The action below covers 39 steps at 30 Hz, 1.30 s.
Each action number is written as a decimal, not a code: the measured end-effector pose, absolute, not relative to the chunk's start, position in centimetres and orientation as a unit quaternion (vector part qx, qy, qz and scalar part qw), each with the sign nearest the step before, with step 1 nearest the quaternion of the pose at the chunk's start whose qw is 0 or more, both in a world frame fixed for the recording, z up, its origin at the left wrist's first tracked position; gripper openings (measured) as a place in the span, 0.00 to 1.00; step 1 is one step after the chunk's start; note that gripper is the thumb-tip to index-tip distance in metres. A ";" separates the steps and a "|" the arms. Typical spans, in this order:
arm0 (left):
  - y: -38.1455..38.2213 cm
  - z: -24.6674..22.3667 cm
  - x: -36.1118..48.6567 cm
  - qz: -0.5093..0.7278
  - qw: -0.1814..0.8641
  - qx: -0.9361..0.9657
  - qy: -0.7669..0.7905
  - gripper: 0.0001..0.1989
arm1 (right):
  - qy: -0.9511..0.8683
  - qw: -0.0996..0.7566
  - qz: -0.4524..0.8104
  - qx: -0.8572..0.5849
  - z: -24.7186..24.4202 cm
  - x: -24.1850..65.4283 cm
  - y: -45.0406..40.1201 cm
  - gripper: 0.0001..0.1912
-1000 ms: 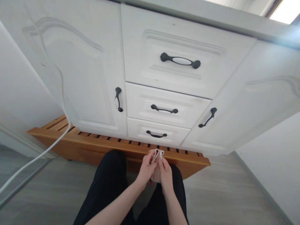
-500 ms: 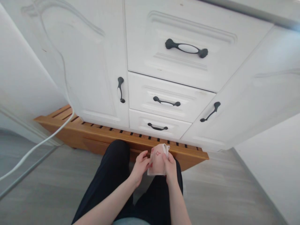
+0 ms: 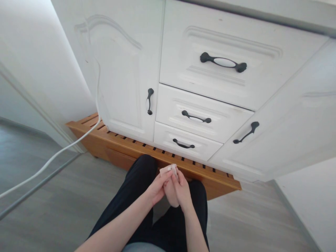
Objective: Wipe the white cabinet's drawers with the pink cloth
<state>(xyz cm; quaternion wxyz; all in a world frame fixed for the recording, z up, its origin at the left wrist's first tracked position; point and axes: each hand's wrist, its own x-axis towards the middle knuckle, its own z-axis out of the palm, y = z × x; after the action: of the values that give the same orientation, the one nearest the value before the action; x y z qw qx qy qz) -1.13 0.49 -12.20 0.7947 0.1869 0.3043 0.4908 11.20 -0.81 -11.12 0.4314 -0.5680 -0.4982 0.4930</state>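
Note:
A small pale pink cloth item [image 3: 171, 194] is held between my two hands, above my knees. My left hand [image 3: 157, 187] has its fingers closed on the item's upper left side. On the other side, my right hand [image 3: 182, 190] pinches the top edge, its fingertips close to those of my left hand. The item's lower part hangs down between the hands. Its exact kind is hard to make out, since the fingers cover much of it.
Just beyond my knees runs a slatted wooden bench [image 3: 118, 148]. White drawers with dark handles [image 3: 223, 63] and cabinet doors [image 3: 123, 80] rise behind it. A white cable [image 3: 56, 154] crosses the left side down to the grey floor [image 3: 244, 224].
My left hand has closed on the pink item, which is now gathered narrower, its printed face turned out of sight. The camera view has shifted to the left.

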 end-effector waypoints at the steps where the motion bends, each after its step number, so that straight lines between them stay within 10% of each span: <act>1: 0.5 -12.2 -1.1 0.498 0.787 0.187 0.313 0.23 | -0.504 0.423 0.476 -0.584 -11.0 11.0 -0.9 0.20; 11: 1.1 -10.5 -2.8 0.520 0.800 0.135 0.266 0.16 | -0.577 0.395 0.320 -0.640 -10.8 13.8 -1.3 0.13; 23: 3.1 -11.7 -2.9 0.190 0.940 0.151 0.241 0.26 | -0.865 0.259 -0.096 -0.419 -9.3 14.3 -4.1 0.36; 31: 4.2 -10.5 0.0 0.028 0.923 0.286 0.257 0.27 | -0.862 0.227 -0.109 -0.440 -10.1 15.8 -5.2 0.33; 39: 4.6 -8.6 0.3 0.097 0.811 0.477 0.326 0.24 | -0.803 0.376 0.073 -0.458 -9.4 16.3 -5.3 0.20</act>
<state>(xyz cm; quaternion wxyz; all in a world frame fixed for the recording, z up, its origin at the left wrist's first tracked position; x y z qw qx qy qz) 0.33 4.62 -8.58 0.8108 0.4767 0.3256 0.0966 16.32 -5.34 -9.36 0.3757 -0.4576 -0.8025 0.0733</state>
